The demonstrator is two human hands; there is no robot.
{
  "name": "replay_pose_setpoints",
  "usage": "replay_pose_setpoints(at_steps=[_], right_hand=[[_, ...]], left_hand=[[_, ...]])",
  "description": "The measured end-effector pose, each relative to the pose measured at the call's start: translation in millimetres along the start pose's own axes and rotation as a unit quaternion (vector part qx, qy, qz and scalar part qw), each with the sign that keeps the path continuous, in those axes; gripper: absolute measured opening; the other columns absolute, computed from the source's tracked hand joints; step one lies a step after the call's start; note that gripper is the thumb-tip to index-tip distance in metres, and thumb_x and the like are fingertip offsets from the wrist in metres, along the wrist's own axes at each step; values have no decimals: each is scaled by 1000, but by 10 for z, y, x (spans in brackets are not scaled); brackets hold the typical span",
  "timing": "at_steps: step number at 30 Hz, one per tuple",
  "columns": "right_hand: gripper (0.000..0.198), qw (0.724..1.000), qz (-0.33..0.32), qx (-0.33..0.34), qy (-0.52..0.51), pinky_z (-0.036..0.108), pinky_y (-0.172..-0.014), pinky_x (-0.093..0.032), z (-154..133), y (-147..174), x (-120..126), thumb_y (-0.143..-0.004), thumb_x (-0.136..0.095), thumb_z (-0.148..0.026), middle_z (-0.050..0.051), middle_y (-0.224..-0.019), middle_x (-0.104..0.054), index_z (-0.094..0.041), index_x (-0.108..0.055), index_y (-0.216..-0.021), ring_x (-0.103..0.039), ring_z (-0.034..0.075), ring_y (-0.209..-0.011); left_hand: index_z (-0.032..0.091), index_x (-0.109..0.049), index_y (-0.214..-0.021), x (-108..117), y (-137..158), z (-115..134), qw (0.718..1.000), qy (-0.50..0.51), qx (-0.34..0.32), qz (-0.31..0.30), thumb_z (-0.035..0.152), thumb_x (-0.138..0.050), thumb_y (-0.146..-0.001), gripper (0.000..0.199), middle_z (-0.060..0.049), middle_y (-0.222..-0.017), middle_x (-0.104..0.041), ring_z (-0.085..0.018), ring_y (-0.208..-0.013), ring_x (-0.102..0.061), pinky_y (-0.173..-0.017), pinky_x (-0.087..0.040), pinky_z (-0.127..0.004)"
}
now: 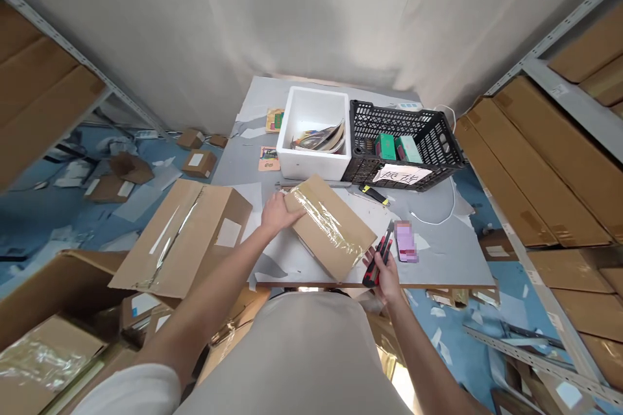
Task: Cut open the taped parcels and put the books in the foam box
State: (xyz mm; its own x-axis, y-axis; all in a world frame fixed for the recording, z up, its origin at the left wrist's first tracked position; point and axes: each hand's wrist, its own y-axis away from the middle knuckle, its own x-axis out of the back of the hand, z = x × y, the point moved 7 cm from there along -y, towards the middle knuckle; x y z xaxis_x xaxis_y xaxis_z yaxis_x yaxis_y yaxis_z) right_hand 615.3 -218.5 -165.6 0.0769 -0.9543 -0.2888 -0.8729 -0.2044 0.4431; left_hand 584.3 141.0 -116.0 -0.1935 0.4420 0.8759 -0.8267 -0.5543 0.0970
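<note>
A taped cardboard box (pixel 335 224) lies at an angle near the front of the table, a shiny strip of clear tape running along its top. My left hand (pixel 278 213) grips its far left corner, thumb on the top face. In my right hand (pixel 384 271) is a red and black utility knife (pixel 379 262), pointing away from me beside the box's right corner. Just right of the knife lies a phone (pixel 405 242), its screen blurred. A second, black and yellow utility knife (pixel 374 194) rests on the table beyond the box.
A white foam box (pixel 314 166) holding papers and a black plastic crate (pixel 357 172) with small green boxes stand at the back. A larger carton (pixel 180 233) is at the left. Shelves of cartons (pixel 545 162) line the right side. A white cable (pixel 438 222) curls on the table.
</note>
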Motion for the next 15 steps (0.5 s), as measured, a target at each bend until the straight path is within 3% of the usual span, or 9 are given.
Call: replay_pose_setpoints(at_steps=[5,7,9,12,15], right_hand=[[46,995,-43,35,78,33,-77,-54,-281,-621,-304,-64,-73,-48,3,-102,-67,-23,-54,-98,-65,18,-92],[48,990,-57,44,120,32,-74,-54,-357,-815,-460,-62,-72,-50,4,-99,-68,-22,-55,-97,-65,18,-88],[47,983,-66,61,159,30,-70,-54,-431,-932,-555,-62,-71,-50,4,-97,-68,-21,-55,-95,-65,17,-85],[44,969,-71,76,222,24,-57,-51,-529,-944,-498,-65,-68,-48,2,-86,-66,-19,-53,-95,-64,13,-69],[45,944,-101,54,310,20,-42,-44,-566,-808,-292,-71,-64,-46,-3,-69,-60,-19,-52,-104,-57,10,-48]], left_hand=[[15,-49,-103,31,856,-403,996,31,77,34,67,-50,-71,61,-14,-99,-58,-31,-97,-58,-79,-46,-41],[15,-48,-105,18,1061,-487,992,41,109,41,66,-52,-69,62,-13,-98,-58,-31,-96,-58,-78,-47,-42],[15,-45,-113,63,1146,-469,990,33,109,85,61,-55,-70,64,-15,-106,-56,-32,-104,-55,-84,-45,-44],[14,-39,-126,143,1097,-224,989,-1,21,149,45,-57,-72,65,-18,-128,-46,-33,-124,-41,-101,-34,-46],[16,-39,-131,28,970,113,990,-44,-96,93,38,-56,-73,65,-18,-142,-36,-32,-135,-27,-109,-21,-47]])
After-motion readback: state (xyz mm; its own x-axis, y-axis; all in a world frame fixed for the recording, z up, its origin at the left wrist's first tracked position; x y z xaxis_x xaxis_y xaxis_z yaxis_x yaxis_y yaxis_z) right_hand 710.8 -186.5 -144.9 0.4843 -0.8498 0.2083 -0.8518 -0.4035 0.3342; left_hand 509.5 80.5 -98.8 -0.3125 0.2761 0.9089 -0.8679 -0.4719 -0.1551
